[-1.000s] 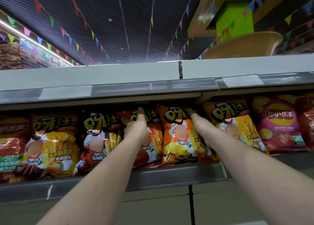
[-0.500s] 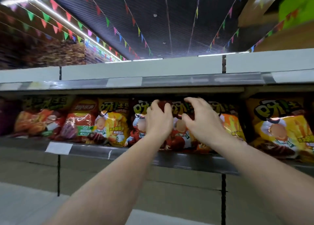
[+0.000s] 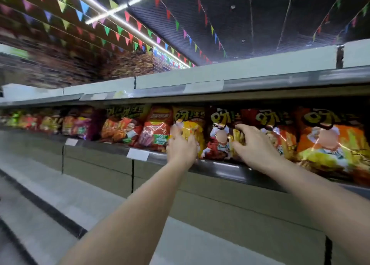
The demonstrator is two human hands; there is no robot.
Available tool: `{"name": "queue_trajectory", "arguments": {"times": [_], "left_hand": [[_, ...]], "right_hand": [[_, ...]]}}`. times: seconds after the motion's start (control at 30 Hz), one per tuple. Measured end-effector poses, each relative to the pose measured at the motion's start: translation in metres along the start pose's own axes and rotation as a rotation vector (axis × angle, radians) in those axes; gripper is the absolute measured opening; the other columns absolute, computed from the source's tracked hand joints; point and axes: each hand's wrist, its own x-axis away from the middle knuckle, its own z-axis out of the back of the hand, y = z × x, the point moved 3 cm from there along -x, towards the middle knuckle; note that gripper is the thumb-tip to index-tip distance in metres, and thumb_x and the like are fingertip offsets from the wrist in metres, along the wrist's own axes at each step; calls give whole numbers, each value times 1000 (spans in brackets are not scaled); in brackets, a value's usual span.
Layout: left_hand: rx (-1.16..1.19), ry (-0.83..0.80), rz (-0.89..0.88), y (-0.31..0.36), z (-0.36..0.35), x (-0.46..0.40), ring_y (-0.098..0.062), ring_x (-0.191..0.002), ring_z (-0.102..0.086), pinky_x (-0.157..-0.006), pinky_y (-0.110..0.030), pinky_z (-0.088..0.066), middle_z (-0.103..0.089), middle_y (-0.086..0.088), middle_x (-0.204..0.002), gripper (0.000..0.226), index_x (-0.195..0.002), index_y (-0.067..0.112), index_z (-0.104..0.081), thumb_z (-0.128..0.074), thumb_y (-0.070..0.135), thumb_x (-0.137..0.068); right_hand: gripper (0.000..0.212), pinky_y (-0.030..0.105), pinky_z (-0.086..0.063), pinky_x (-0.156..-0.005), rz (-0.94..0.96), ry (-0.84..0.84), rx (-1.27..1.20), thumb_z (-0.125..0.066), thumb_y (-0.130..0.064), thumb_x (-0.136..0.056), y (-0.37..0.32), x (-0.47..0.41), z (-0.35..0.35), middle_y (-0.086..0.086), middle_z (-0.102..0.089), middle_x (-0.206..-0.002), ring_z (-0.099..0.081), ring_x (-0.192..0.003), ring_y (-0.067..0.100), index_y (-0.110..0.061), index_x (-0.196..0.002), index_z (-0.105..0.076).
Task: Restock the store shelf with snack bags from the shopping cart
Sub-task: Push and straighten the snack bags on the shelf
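Metal shelf [image 3: 230, 167] (glossy crinkled bags [image 3: 190, 128]); both hands [image 3: 181, 147] reach.

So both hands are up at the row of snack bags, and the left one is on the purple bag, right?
Not quite. In the head view the left hand is on a yellow bag, not a purple one; the purple bag sits further left, untouched. The right hand is up at the row too, as you said.
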Motion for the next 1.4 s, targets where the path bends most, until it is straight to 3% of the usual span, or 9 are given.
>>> {"name": "queue_trajectory", "arguments": {"times": [0.2, 0.43, 0.63, 0.8, 0.93, 1.03, 1.1, 1.23, 1.4], "left_hand": [[-51, -10, -155, -16, 20, -40, -29, -135, -34, -108, -39, -28, -36, -14, -148, 52, -147, 11, -29, -34, 34, -100], [-321, -62, -612, -37, 27, -86, -24, -147, -9, -119, -41, -12, -14, -10, -159, 55, -150, 16, -22, -32, 36, -100], [-537, -162, -846, -25, -3, -110, -26, -147, 2, -117, -42, 6, -2, -12, -160, 61, -153, 19, -3, -23, 45, -101], [-565, -243, -844, -37, -28, -111, -28, -147, 9, -115, -46, 14, 3, -11, -160, 62, -153, 20, 3, -16, 48, -101], [-550, -189, -861, -37, -36, -114, -28, -147, 2, -115, -47, 10, -6, -11, -159, 68, -153, 19, -3, -2, 55, -95], [-527, -195, -865, -40, -38, -112, -28, -147, 2, -115, -47, 11, -7, -12, -159, 67, -153, 19, -5, -3, 54, -95], [-449, -138, -886, -41, -34, -110, -29, -147, -4, -116, -44, 10, -15, -14, -158, 74, -152, 20, -13, -1, 56, -89], [-311, -10, -982, -41, -22, -101, -31, -142, -27, -114, -39, 3, -39, -16, -148, 66, -143, 19, -40, -22, 53, -90], [-252, -23, -875, -57, 1, -98, -17, -147, -2, -113, -32, 14, -19, -4, -158, 74, -148, 25, -29, -8, 57, -85]], "right_hand": [[53, 36, -26, -108, -50, 148, 80, -44, -24, -94, -20, -31, -22, 14, -34, -146, -30, -136, 28, -8, -142, -31], [56, 43, -22, -111, -130, 280, 378, -35, -36, -95, -40, -59, -65, 16, -33, -146, -27, -135, 31, -9, -144, -28], [60, 45, -14, -111, -284, 158, 458, -32, -46, -96, -26, -66, -78, 10, -26, -149, -20, -138, 28, -16, -146, -20], [62, 45, -16, -110, -325, 105, 574, -18, -52, -96, -16, -68, -88, 8, -27, -146, -21, -135, 27, -16, -147, -16], [53, 46, -24, -105, -340, 133, 676, -25, -48, -97, -14, -71, -91, 10, -37, -137, -31, -127, 29, -14, -137, -30], [55, 47, -22, -107, -313, 167, 637, -27, -48, -96, -11, -71, -92, 9, -36, -139, -29, -129, 27, -15, -140, -28], [60, 47, -15, -110, -280, 202, 585, -26, -51, -95, -12, -69, -89, 9, -30, -145, -23, -135, 26, -17, -145, -22], [78, 47, -6, -114, -238, 241, 492, -17, -62, -84, -20, -63, -85, 9, -21, -152, -13, -142, 28, -19, -149, -16], [96, 49, -9, -113, -128, 288, 411, -5, -70, -70, -22, -59, -82, 12, -28, -150, -15, -141, 30, -17, -147, -25]]}}
